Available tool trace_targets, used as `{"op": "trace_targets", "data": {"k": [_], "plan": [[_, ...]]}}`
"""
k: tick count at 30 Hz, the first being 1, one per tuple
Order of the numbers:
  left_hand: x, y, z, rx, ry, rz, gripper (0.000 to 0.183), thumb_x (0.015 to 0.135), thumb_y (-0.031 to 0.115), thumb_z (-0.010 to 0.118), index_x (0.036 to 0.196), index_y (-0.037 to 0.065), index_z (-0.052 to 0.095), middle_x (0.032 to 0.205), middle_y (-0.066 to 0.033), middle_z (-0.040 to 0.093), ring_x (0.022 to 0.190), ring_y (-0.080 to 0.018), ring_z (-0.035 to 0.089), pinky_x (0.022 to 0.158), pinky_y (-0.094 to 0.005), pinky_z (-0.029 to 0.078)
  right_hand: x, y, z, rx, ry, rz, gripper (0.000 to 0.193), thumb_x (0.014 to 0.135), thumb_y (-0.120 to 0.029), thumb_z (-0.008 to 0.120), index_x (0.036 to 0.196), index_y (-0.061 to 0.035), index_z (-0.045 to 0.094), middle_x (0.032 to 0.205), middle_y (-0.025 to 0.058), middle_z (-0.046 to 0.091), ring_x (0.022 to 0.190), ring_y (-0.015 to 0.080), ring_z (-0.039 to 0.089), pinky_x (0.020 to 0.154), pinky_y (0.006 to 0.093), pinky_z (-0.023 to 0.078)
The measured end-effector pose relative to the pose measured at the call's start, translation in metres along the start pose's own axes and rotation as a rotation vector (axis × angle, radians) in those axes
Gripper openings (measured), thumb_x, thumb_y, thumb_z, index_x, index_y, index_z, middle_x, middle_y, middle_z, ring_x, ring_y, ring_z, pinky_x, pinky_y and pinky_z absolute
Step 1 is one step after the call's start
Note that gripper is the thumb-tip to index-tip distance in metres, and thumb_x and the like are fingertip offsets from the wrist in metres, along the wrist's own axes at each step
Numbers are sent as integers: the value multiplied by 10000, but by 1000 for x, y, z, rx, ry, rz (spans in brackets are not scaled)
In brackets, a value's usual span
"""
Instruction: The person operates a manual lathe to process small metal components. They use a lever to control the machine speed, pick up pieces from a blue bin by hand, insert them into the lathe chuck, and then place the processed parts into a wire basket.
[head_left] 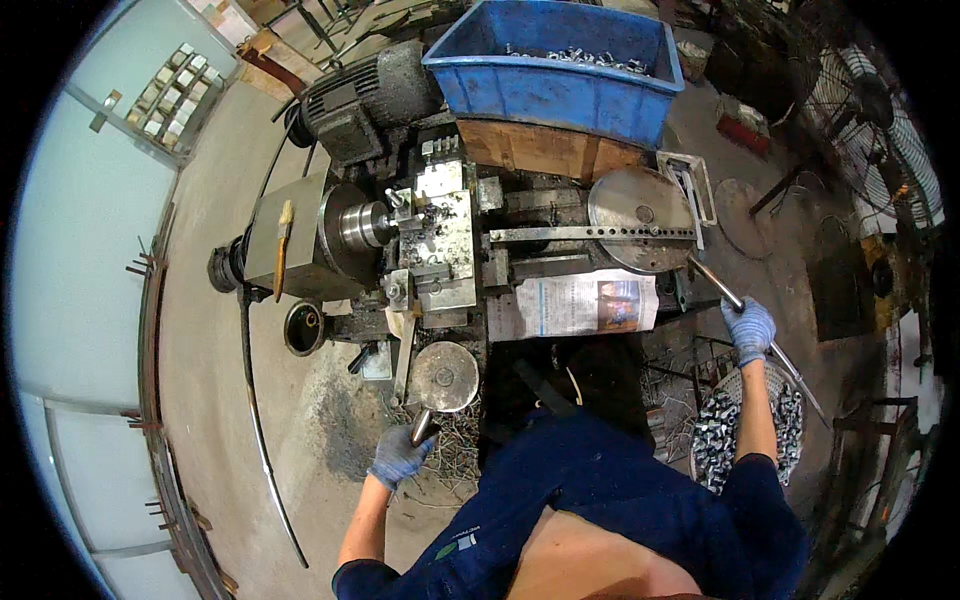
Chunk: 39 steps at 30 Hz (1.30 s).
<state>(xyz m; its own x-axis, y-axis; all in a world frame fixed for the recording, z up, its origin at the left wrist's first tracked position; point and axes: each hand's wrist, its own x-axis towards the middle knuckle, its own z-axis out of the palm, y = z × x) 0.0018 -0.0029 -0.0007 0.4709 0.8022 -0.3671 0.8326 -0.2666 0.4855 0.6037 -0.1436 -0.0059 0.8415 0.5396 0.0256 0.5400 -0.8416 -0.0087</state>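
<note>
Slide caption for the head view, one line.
Gloved left hand on short handle, right hand on long lever, at a lathe.

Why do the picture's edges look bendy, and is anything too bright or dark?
In the head view, a fisheye lens bows the pale wall and leaves black corners; in the head view, the metal chuck gleams, while deep shadow below the newspaper hides detail; in the head view, the left hand and right hand look fairly clear.

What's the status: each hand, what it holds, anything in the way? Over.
Left hand, gloved: on short handle below small disc. Right hand, gloved: gripping long metal rod. No obstruction visible at either hand.
</note>
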Motion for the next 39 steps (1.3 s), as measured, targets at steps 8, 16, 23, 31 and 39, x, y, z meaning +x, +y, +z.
{"op": "trace_targets", "data": {"k": [8, 16, 23, 31, 39], "plan": [[1, 15, -11, 99, -135, -123, 290, 792, 286, 651, 1038, 132, 659, 887, -176, 651, 822, -335, 633, 701, -394, 489, -8, 8, 14, 16, 118, -34, 473, 723, -553, 627, 913, -121, 652, 821, 122, 664, 763, 317, 638, 678, 413, 492], [0, -26, 13, 60, -22, 5, 280, 761, 345, 657, 878, 91, 657, 744, -199, 616, 713, -383, 599, 622, -439, 469, 99, 24, 36, -216, 303, -308, 393, 737, -436, 633, 946, -103, 644, 964, 112, 647, 889, 308, 612, 772, 445, 463], [7, -15, 2, -147, -138, -22, 417, 786, 439, 654, 734, 27, 623, 654, -163, 605, 604, -262, 599, 554, -411, 452, 193, -68, 22, -207, 287, -176, 673, 752, -397, 617, 1321, -90, 429, 1379, 124, 415, 1310, 285, 320, 1095, 460, 185], [53, -147, -23, -543, 313, -247, 432, 849, 341, 619, 1114, 0, 608, 985, -145, 664, 918, -194, 623, 818, -320, 480, 72, -63, 42, 103, 358, -378, 664, 731, -413, 667, 1237, -17, 499, 1260, 185, 504, 1202, 331, 434, 1048, 421, 288], [153, -211, -37, 474, 100, -293, 504, 838, 450, 471, 1189, 97, 552, 960, -208, 636, 864, -389, 609, 771, -451, 485, 0, -26, 55, 354, 69, -246, 400, 721, -405, 705, 882, -41, 679, 906, 151, 666, 850, 311, 627, 775, 377, 492]]}}
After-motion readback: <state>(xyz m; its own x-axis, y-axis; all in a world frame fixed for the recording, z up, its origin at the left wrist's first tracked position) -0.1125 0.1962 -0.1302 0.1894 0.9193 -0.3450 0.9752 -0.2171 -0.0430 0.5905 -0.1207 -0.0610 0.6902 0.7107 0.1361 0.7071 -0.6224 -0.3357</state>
